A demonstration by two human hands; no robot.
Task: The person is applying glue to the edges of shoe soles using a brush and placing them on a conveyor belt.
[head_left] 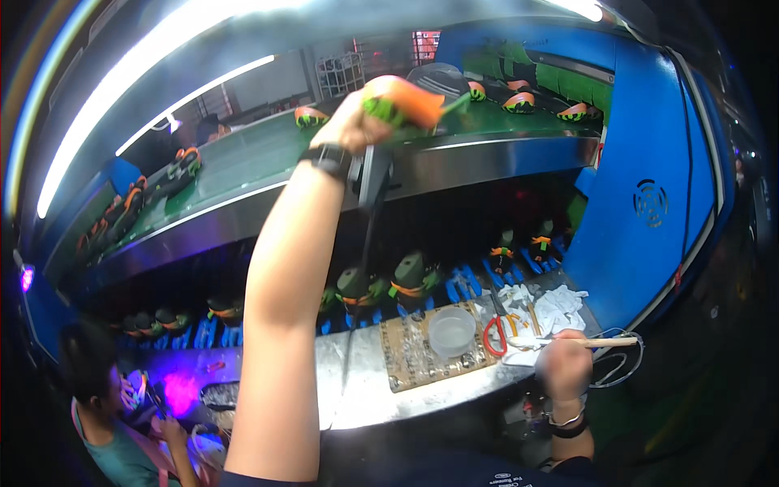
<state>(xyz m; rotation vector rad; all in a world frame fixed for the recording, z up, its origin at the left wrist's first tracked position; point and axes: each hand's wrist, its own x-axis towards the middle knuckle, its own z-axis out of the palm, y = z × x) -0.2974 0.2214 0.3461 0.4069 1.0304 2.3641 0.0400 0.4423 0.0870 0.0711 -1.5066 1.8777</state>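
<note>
My left hand (367, 116) is raised over the upper green conveyor belt (260, 158) and grips an orange and green shoe (403, 102), held above the belt's steel edge. A dark strap hangs down from my wrist. Low at the right, my right hand (564, 367) is closed on a thin wooden-handled brush (602, 342) that points right, just over the steel workbench (357, 381). A small translucent cup (451, 331) stands on a worn cardboard mat (422, 351) left of that hand.
More orange and green shoes ride the upper belt (519, 101) and stand on blue holders on the lower track (412, 277). Red-handled scissors (494, 334) and white rags (560, 307) lie on the bench. A blue machine housing (649, 203) rises at right. Another person (105, 414) sits lower left by purple light.
</note>
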